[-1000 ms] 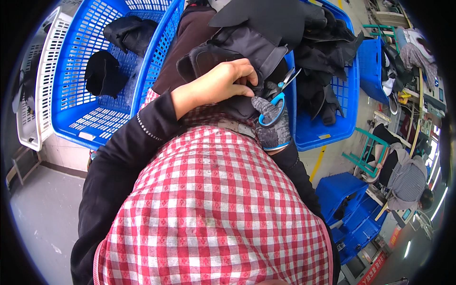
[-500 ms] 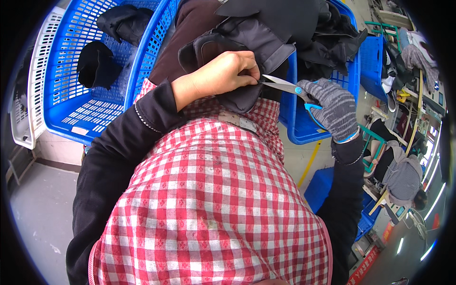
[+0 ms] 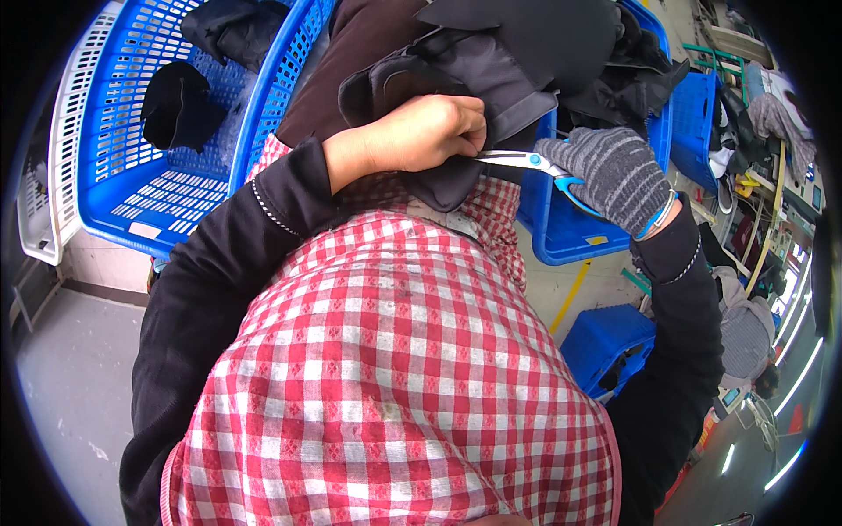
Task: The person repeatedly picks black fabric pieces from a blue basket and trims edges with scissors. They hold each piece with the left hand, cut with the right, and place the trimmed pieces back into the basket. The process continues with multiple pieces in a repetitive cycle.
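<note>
Beyond our checked apron [image 3: 386, 351], our left hand [image 3: 425, 133] has fingers [image 3: 472, 124] pinched narrow on the black piece [image 3: 443, 188] over our lap [image 3: 358, 48]; our gloved right hand [image 3: 618, 175] holds the scissors [image 3: 535, 159], whose blades [image 3: 507, 158], parted half a second ago, now meet beside those fingers, suggesting a snip. Farther off sits a blue basket [image 3: 566, 241].

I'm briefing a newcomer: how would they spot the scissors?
Find the checked apron. Above its right side, the gray-gloved right hand holds the scissors, tips at the bare left hand. Unlike the black pieces nearby, they show silver and bright blue.
</note>
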`<control>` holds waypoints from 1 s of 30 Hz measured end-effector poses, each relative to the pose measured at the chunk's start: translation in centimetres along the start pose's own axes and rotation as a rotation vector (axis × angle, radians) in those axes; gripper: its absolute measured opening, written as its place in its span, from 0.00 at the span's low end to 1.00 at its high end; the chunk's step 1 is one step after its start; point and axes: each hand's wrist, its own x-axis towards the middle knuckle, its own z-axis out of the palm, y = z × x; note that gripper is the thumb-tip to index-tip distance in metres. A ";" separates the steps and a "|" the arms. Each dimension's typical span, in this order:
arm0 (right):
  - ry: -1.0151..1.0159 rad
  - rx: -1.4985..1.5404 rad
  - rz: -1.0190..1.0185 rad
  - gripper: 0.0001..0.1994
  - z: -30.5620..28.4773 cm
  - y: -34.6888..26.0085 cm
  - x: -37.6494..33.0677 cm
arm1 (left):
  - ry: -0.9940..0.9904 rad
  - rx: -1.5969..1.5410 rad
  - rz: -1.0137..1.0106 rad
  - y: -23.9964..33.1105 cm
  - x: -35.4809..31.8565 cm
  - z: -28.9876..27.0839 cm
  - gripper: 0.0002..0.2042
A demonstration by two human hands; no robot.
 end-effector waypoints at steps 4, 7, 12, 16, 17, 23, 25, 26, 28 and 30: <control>-0.012 0.003 0.002 0.23 0.0 -0.3 0.4 | -0.011 -0.044 -0.015 -0.1 -0.1 -0.4 0.05; -0.033 -0.051 0.002 0.22 0.4 -0.4 0.6 | -0.029 -0.055 -0.028 -0.1 -0.1 -0.4 0.04; -0.047 -0.186 -0.032 0.18 0.7 -0.8 0.4 | 0.065 -0.285 -0.187 1.2 0.6 -1.4 0.04; 0.142 0.074 0.015 0.19 0.9 0.2 -0.8 | 0.072 -0.291 -0.148 4.0 -1.8 -4.5 0.07; 0.230 0.181 0.030 0.19 1.0 0.5 -1.9 | 0.248 -0.132 0.065 4.5 -2.6 -4.8 0.06; 0.661 1.253 0.514 0.17 7.8 -1.3 -3.6 | 0.701 0.153 -0.155 2.3 -7.9 -3.5 0.32; 0.600 1.395 0.629 0.17 9.2 -2.6 -3.0 | 0.569 0.130 -0.243 1.1 -8.1 -2.4 0.28; 0.546 1.531 0.617 0.18 9.2 -2.8 -2.6 | 0.495 0.083 -0.335 0.8 -7.9 -2.6 0.27; 0.613 2.084 0.258 0.17 7.4 -2.5 -2.1 | 0.594 -0.041 -0.427 0.9 -7.0 -4.4 0.20; 0.857 2.830 0.460 0.18 3.7 -1.1 -2.8 | 0.677 -0.157 -0.291 1.5 -5.3 -8.1 0.20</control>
